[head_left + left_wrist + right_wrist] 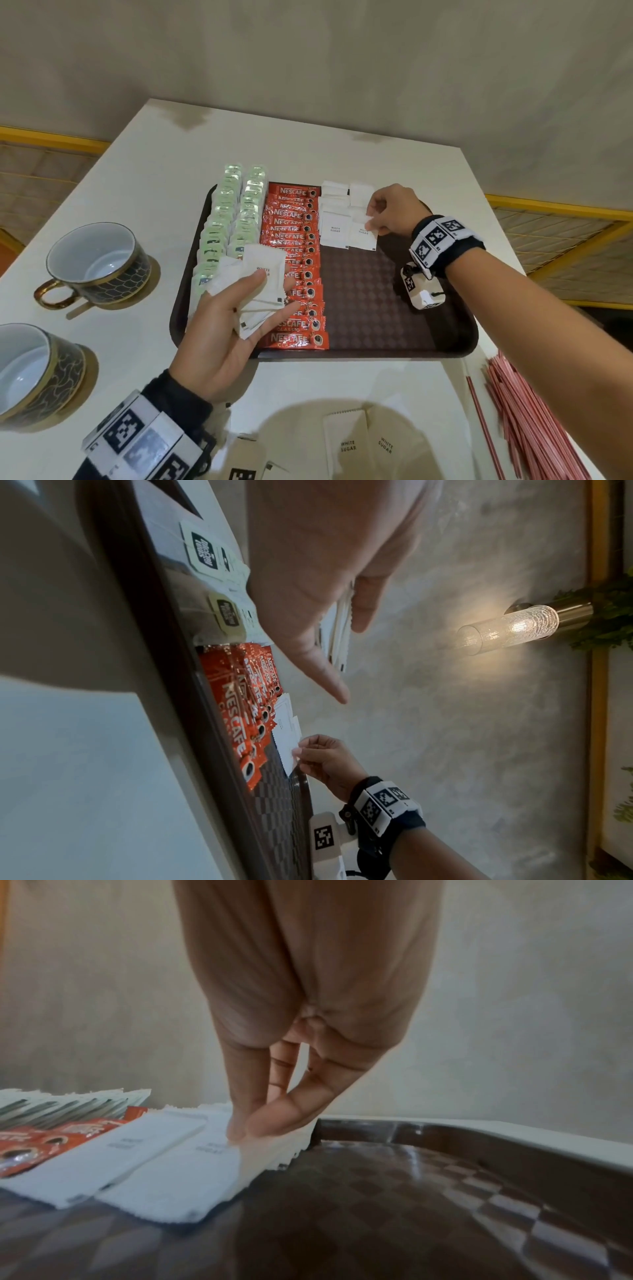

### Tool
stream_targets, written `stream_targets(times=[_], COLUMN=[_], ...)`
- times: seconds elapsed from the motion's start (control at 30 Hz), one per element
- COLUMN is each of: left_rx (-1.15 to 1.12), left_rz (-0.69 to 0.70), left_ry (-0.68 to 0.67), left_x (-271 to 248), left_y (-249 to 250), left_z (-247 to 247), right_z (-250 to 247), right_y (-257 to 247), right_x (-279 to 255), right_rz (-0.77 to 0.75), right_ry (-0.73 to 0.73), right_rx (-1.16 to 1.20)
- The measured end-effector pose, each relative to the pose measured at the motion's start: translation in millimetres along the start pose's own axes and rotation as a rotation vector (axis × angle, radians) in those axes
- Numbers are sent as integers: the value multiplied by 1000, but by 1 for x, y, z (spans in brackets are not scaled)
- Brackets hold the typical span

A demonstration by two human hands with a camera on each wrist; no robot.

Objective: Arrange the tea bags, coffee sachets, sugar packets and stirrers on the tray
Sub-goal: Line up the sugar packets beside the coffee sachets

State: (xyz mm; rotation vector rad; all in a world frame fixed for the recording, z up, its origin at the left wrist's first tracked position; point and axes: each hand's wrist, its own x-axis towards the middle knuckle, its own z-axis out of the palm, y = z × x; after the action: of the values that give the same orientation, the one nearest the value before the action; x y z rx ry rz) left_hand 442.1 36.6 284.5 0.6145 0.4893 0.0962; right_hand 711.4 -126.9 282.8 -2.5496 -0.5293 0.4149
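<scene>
Across the dark checkered plastic tray (376,308), your right hand (394,212) pinches a white paper sugar packet (363,230) that may skew its row, while your left hand (236,318) grips a loose white packet stack (255,284) that could spill.

The right hand (274,1042) pinches the corner of a sugar packet (178,1175) lying on the tray (411,1218). Another packet (113,1156) lies beside it, then coffee sachets (41,1145).

It looked like a hotel or café service corner: a white table (308,144) against a textured plaster wall (308,51), two gold-rimmed cups (97,263) at nine o'clock, and a brass-and-glass wall lamp (510,628) glowing beside greenery (603,615).
</scene>
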Motion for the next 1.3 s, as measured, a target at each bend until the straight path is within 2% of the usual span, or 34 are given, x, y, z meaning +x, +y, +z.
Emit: stream_targets(times=[0.1, 0.17, 0.23, 0.3, 0.37, 0.43, 0.53, 0.67, 0.73, 0.83, 0.97, 1.03, 1.17, 1.23, 1.3], left_rx=[-57, -70, -68, -57, -37, -15, -61, -134, -121, -70, 91, 111, 30, -44, -78], left_rz=[-48, -64, -62, -52, -53, -61, -108, -184, -190, -147, -31, 31, 120, 134, 136], left_ry=[-39, -63, -69, -72, -95, -130, -175, -270, -269, -235, -196, -166, -107, -91, -93], left_x=[1, 1, 0, -1, -3, -6, -11, -20, -23, -28, -33, -32, -31, -30, -30], left_y=[2, 3, 3, 2, 0, -2, -2, 2, 2, 2, 2, 2, -2, -5, -9], left_z=[4, 9, 15, 20, 25, 29, 31, 27, 27, 31, 34, 33, 31, 33, 35], right_z=[-8, -18, -27, -27, -15, 1, 6, -21, -33, -42, -42, -45, -49, -35, -10], right_y=[-11, -26, -48, -69, -85, -94, -96, -83, -75, -72, -78, -81, -80, -80, -83], right_x=[-10, -29, -55, -83, -108, -126, -138, -146, -156, -177, -200, -207, -214, -219, -223], right_rz=[-48, -90, -136, -160, -185, -229, -254, -187, -162, -152, -164, -154, -89, -32, 48], right_ry=[98, 188, 208, 92, -61, -131, -65, 86, 145, 123, -23, -19, 108, 87, 8], right_rx=[83, 249, 446, 538, 498, 447, 490, 569, 644, 747, 631, 657, 948, 1098, 1186])
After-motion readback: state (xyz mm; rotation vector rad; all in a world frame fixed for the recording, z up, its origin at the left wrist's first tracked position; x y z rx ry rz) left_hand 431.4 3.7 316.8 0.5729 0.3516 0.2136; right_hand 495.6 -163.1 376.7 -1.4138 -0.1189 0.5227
